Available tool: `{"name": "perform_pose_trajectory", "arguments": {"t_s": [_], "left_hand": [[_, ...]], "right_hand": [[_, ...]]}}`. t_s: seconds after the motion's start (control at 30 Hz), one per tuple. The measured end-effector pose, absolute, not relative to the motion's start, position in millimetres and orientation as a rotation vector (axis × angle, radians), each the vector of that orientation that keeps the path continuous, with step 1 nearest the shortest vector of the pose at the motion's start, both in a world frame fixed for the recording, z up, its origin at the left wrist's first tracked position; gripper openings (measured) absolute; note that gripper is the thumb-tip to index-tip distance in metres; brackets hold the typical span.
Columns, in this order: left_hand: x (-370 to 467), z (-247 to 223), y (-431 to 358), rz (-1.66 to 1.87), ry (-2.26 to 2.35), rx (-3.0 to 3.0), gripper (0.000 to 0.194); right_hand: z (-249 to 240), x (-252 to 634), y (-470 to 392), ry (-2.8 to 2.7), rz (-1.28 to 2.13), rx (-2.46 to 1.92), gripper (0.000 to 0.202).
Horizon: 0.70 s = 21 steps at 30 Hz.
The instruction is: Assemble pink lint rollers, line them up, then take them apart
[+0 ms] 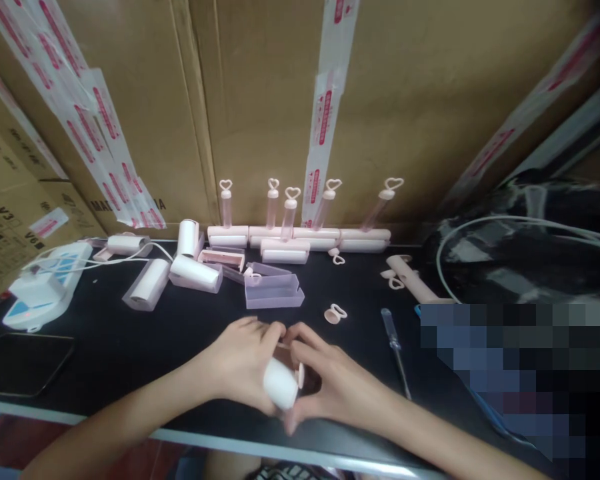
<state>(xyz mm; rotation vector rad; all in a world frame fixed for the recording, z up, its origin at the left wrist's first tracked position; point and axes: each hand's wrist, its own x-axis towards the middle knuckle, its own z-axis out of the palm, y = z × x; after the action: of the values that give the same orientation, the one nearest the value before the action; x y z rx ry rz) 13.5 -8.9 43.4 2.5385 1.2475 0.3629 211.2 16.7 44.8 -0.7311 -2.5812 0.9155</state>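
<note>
Near the table's front edge, both of my hands are wrapped round one small unit, a white roll (pixel 280 385) with a pale pink plastic part (pixel 301 375) at its right end. My left hand (pixel 243 360) closes over the unit's left side. My right hand (pixel 325 373) curls round the right side, its fingertips meeting the left ones at the top and its thumb below. The fingers hide much of the casing. Just beyond my hands lie a pink end cap with a heart loop (pixel 335 313) and a translucent lilac plastic case (pixel 274 293).
Several pink rollers (pixel 285 252) with upright clear handles line the back by the cardboard (pixel 260 100). White rolls in cases (pixel 196 273) lie left of centre. A power strip (pixel 50 287) and a phone (pixel 25 363) are far left; a screwdriver (pixel 395 347) lies right.
</note>
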Motion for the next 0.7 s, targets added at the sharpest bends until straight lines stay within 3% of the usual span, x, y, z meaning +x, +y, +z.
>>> {"name": "perform_pose_trajectory", "arguments": {"t_s": [0.17, 0.33, 0.5, 0.7], "left_hand": [[2.8, 24.9, -15.2, 0.21, 1.302, 2.691, 0.081], [-5.4, 20.4, -21.2, 0.217, 1.178, 2.817, 0.062], [1.0, 23.1, -25.4, 0.166, 1.089, 2.94, 0.056], [-0.6, 29.8, -25.3, 0.135, 0.995, 3.011, 0.049]], "right_hand": [[43.4, 217.4, 24.0, -2.831, 0.521, -0.477, 0.05], [31.0, 209.2, 23.5, -2.694, 0.387, -0.354, 0.045], [17.0, 198.8, 18.9, -2.551, 0.43, -0.097, 0.05], [9.4, 194.4, 15.3, -2.459, 0.654, -0.123, 0.055]]}}
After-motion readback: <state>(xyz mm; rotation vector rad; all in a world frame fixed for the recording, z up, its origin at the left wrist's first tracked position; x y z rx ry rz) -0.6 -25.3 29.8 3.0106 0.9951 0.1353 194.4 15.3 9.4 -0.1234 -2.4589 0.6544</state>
